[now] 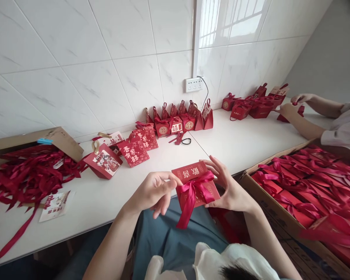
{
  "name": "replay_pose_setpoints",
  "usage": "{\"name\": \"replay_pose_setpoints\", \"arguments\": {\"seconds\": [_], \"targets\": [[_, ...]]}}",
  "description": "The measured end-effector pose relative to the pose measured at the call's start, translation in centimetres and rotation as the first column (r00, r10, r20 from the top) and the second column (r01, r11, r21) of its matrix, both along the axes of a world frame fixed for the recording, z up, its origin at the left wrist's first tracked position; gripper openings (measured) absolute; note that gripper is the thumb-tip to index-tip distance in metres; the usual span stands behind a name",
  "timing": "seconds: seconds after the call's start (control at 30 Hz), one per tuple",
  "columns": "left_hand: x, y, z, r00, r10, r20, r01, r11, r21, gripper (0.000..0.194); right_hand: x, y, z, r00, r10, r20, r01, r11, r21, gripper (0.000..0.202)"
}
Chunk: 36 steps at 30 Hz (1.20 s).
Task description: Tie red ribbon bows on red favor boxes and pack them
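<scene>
A small red gift box (198, 168) with gold lettering and a crimson satin ribbon bow (195, 188) is held above my lap, just off the table's front edge. My right hand (226, 186) grips it from the right, thumb below and fingers at the far side. At its left edge, the thumb and index finger of my left hand (156, 190) pinch close to the bow, while the other fingers curl loosely. Whether they hold card or ribbon there is hard to make out. One ribbon tail hangs down over the box's near side.
Finished red boxes (176, 126) line the tiled wall, with more boxes (135, 151) left of them. A ribbon pile (32, 175) spills from a carton at left. A large carton (247, 179) of bowed boxes stands right. At far right, a co-worker's hands (291, 109) handle a red box.
</scene>
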<state>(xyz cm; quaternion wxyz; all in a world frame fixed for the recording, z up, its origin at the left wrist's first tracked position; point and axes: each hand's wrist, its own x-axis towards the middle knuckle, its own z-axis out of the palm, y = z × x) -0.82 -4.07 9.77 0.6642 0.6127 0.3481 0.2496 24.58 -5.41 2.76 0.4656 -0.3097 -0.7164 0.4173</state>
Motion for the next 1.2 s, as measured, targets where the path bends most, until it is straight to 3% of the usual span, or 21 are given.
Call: {"name": "replay_pose_setpoints", "arguments": {"seconds": [0.2, 0.33, 0.43, 0.57, 0.73, 0.97, 1.2], "targets": [[0.59, -0.10, 0.67, 0.987, -0.084, -0.141, 0.082, 0.996, -0.020, 0.032, 0.12, -0.12, -0.14, 1.000, -0.021, 0.004, 0.021, 1.000, -0.011, 0.110], [0.76, -0.02, 0.36, 0.992, -0.028, -0.124, 0.035, 0.998, 0.051, 0.032, 0.22, -0.24, -0.19, 1.000, -0.027, 0.002, 0.027, 0.999, -0.025, 0.112], [0.69, -0.03, 0.26, 0.978, 0.021, -0.206, 0.001, 0.994, 0.105, 0.029, 0.32, -0.26, -0.24, 1.000, -0.028, 0.006, 0.028, 0.999, -0.028, 0.111], [0.69, -0.04, 0.52, 0.949, -0.011, -0.314, 0.056, 0.989, 0.134, 0.027, 0.33, -0.22, -0.33, 1.000, -0.019, 0.009, 0.019, 1.000, -0.006, 0.110], [0.51, 0.19, 0.62, 0.949, -0.109, -0.295, 0.137, 0.988, 0.074, 0.032, 0.20, -0.36, -0.35, 1.000, 0.028, 0.002, -0.028, 1.000, 0.003, 0.110], [0.07, 0.09, 0.62, 0.962, 0.014, -0.274, 0.038, 0.983, 0.182, 0.032, 0.46, -0.44, -0.49, 1.000, -0.012, 0.025, 0.013, 0.999, -0.045, 0.111], [0.62, -0.11, 0.72, 0.964, -0.028, -0.265, 0.070, 0.986, 0.150, 0.027, 0.24, -0.39, -0.47, 1.000, -0.017, 0.019, 0.018, 0.999, -0.030, 0.109]]}}
